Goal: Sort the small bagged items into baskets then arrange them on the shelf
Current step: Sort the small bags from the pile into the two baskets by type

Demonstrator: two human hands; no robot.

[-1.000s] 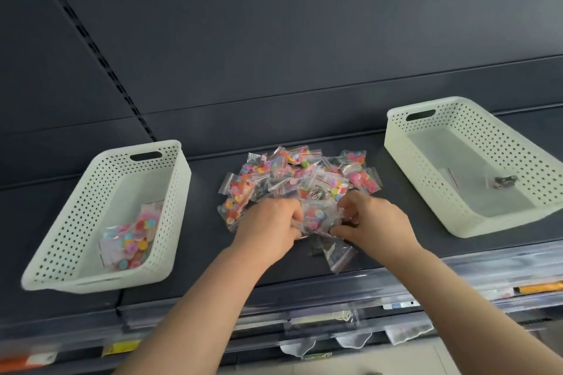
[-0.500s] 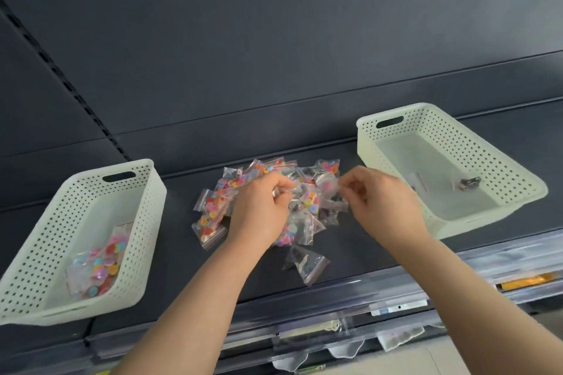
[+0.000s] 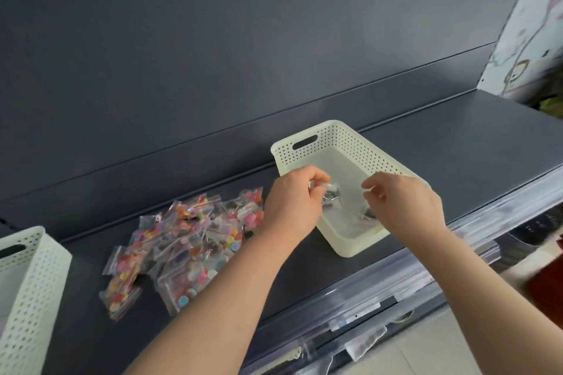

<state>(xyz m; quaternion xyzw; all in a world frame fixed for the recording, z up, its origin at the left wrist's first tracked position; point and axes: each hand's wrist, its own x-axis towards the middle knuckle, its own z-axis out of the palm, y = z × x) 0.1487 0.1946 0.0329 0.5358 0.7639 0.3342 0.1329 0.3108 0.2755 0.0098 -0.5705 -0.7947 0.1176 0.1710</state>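
Two baskets (image 3: 343, 137) (image 3: 39, 265), two hands (image 3: 292, 207) (image 3: 406, 207), one bag pile (image 3: 189, 250)

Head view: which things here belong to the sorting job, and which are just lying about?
Job: pile of bagged items, right basket, left basket, shelf, clear bag pinched by the left hand, right hand over that basket.
Lying about: label strips along the shelf edge, patterned panel at far right.

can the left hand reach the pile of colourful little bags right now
Probably yes: the left hand sits just beside the pile of small clear bags of coloured pieces, nothing between them, but it pinches a small clear bag over the cream perforated basket.
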